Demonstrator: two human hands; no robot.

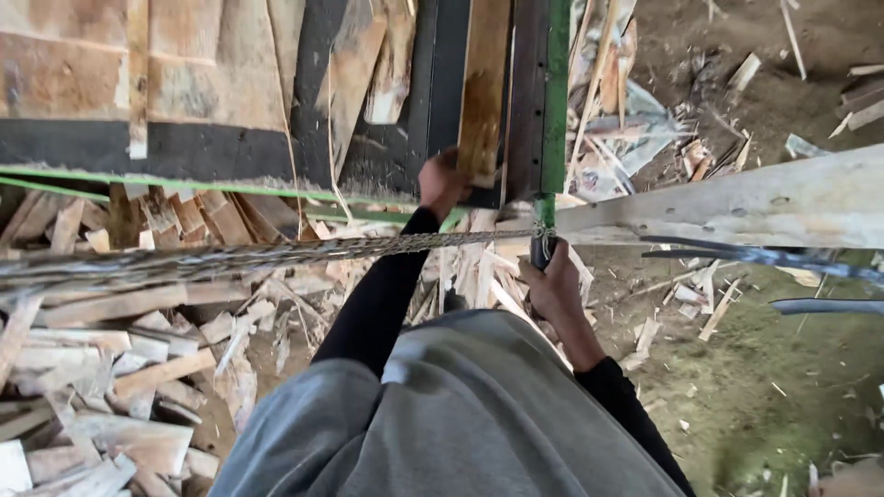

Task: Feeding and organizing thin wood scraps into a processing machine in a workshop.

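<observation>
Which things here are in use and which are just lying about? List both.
In use:
- wooden board, gripped at its lower end by the left hand
- green post, its dark lower end held by the right hand

Lying about:
- pile of wood offcuts
- long plank
- twisted rope

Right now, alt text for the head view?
Seen from above, a person's left hand grips the end of an upright wooden plank while the right hand holds a green post; wood scraps litter the ground.

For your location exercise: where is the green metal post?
In the head view, the green metal post stands upright right of centre, its lower end gripped by the right hand.
</observation>
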